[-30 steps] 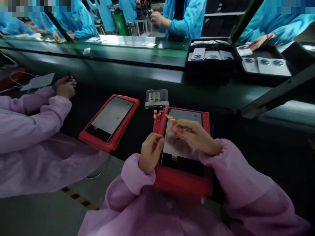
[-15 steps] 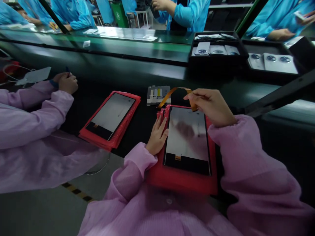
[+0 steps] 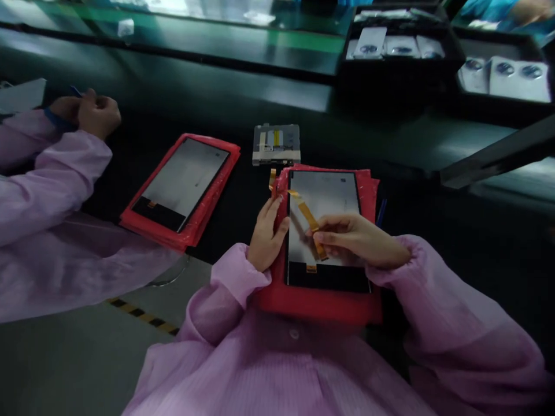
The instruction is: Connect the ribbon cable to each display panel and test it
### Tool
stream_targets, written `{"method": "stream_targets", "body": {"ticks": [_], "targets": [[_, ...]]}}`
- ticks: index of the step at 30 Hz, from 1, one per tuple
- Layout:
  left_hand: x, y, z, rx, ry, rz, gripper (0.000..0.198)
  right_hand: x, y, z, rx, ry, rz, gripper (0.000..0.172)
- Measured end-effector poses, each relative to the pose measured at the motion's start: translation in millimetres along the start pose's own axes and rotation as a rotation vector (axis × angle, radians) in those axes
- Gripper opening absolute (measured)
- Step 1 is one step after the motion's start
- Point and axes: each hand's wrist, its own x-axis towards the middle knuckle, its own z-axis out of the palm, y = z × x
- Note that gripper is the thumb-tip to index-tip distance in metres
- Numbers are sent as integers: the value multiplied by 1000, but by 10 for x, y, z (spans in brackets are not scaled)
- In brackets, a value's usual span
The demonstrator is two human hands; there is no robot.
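A dark-edged phone display panel lies on a stack of red protective sleeves in front of me. My right hand is over the panel, pinching an orange flex cable that lies diagonally across the glass. My left hand rests with its fingers apart on the panel's left edge. A small orange tab sticks out just above those fingers. Part of the flex cable's lower end is hidden by my right fingers.
A grey module with yellow strips sits beyond the stack. To the left, another panel on a red sleeve lies near a co-worker's hands in pink sleeves. Black trays of phone parts stand at the back right.
My right hand has come down from the panel's top edge to over the glass, bringing the orange flex cable across it. The whole view has shifted upward.
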Motion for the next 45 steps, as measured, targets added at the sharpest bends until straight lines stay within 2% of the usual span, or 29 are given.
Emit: {"method": "stream_targets", "body": {"ticks": [3,7,9,12,16,23,26,28,32,38,45], "targets": [[-146,142,-158,64,-14,-6,40,-36,116,104,32,-4,9,28],[-479,446,-343,144,-44,52,30,-38,177,175,43,77,-42,25],[-648,584,-342,153,-66,101,29,-33,189,183,42,111,-63,24],[-818,683,-221,218,-37,215,27,-37,211,173,6,107,-96,22],[-893,637,-28,319,73,322,24,-59,251,145,-88,67,-142,17],[-922,562,43,318,88,320,23,-79,242,129,-374,-1,-260,15],[-923,538,63,262,126,330,19,-91,239,147,-303,30,-260,7],[-924,517,82,221,160,333,16,-103,242,161,-243,70,-246,9],[-926,486,109,193,214,338,11,-125,245,162,-288,78,-228,12],[-928,463,124,183,243,347,12,-119,249,130,-210,52,-231,13],[-918,463,121,186,253,351,12,-116,221,123,-275,74,-202,16]]}}
